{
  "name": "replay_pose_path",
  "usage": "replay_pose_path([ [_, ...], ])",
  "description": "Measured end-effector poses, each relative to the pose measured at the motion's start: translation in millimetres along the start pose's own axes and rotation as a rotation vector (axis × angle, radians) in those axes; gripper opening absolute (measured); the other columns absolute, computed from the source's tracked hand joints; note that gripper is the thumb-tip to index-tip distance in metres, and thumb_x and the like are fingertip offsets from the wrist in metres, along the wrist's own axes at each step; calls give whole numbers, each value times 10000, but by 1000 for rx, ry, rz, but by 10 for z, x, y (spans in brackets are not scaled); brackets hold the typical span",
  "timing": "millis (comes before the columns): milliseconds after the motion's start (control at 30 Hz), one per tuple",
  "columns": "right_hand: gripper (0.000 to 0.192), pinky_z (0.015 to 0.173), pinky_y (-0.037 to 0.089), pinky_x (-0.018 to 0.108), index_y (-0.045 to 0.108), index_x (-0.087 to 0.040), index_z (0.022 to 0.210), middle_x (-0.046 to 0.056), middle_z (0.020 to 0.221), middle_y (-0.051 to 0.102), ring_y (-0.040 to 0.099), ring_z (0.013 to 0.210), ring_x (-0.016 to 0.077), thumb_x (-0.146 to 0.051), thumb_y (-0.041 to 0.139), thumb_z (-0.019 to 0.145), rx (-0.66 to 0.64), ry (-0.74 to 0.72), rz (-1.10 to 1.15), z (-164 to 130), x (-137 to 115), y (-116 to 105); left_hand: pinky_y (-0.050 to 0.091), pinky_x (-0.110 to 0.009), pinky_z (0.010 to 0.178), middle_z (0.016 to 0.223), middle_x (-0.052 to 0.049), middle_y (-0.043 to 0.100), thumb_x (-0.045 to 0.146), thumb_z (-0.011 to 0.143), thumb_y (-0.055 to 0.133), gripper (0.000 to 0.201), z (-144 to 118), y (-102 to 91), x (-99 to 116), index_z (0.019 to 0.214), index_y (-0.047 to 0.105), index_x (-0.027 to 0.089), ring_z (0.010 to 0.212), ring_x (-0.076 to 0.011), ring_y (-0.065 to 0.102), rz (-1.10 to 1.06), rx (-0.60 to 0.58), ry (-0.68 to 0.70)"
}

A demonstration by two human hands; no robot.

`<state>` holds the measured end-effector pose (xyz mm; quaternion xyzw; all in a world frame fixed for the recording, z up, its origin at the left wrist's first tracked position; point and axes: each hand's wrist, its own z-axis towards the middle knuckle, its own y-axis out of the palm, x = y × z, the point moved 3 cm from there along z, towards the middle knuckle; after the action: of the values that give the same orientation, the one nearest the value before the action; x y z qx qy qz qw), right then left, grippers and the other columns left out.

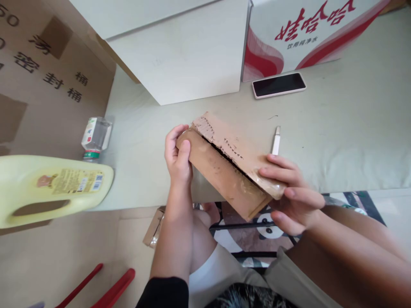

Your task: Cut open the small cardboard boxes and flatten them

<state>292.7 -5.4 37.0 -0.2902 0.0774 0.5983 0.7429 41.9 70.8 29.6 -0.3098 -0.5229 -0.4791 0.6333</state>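
A brown cardboard box (pixel 224 175) hangs tilted between my hands, over the table's front edge. Its perforated flap (pixel 229 143) stands partly lifted, and a dark gap runs along the opening. My left hand (pixel 180 156) is closed round the box's far left end, thumb on the front face. At the near right end, my right hand (pixel 293 190) pinches the flap's corner, where clear tape shines. Just beyond the right fingers, a small white-handled cutter (pixel 276 140) lies on the table. The inside of the box is hidden.
A pale cloth covers the table (pixel 144 128). Behind stand a white box (pixel 192 55), a red-and-white carton (pixel 289 38) and a phone (pixel 279 85). To the left are a large carton (pixel 48 85), a clear bottle (pixel 96 137) and a yellow jug (pixel 58 188).
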Motion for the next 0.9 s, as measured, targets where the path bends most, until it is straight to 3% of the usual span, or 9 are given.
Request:
replay_pose_path([
  [67,393,1005,589,577,590,-345,1287,55,1101,721,701,1034,280,-348,533,898,-31,-6,-51,47,-30,7,452,-430,1149,1259,-58,670,620,813,749,476,-5,-28,3,1135,685,275,1345,-315,569,13,-4,13],
  [167,398,988,586,578,669,-283,1269,93,1059,726,689,1046,309,-309,560,886,-99,8,-122,90,-42,15,448,-435,1157,1275,-57,659,612,884,675,441,-11,-74,31,1175,692,280,1322,-298,580,109,-37,70],
  [300,390,1038,559,568,677,-211,1254,115,1100,702,677,1080,307,-273,576,882,-110,12,-71,85,-15,27,398,-474,1206,1335,-69,585,654,916,601,471,-24,-90,128,1193,716,291,1373,-289,520,397,-142,296],
  [433,365,1059,549,559,687,-206,1237,113,1110,700,674,1100,304,-272,576,895,-121,15,-57,76,1,37,349,-537,1231,1402,-84,480,637,981,481,481,-41,-61,176,1074,787,278,1442,-313,425,594,-213,459],
  [667,352,1105,524,530,680,-185,1222,125,1135,695,666,1118,290,-257,593,889,-164,12,-47,103,9,18,376,-520,1221,1406,-63,455,555,1000,496,398,-38,-98,116,1067,807,316,1390,-289,461,554,-268,450],
  [900,488,1047,560,543,579,-220,1392,116,1119,717,662,1163,320,-294,580,910,-133,27,-48,98,32,-1,359,-524,1229,1359,-60,507,610,938,569,412,-9,-189,43,1182,745,328,1378,-303,483,448,-229,420],
])
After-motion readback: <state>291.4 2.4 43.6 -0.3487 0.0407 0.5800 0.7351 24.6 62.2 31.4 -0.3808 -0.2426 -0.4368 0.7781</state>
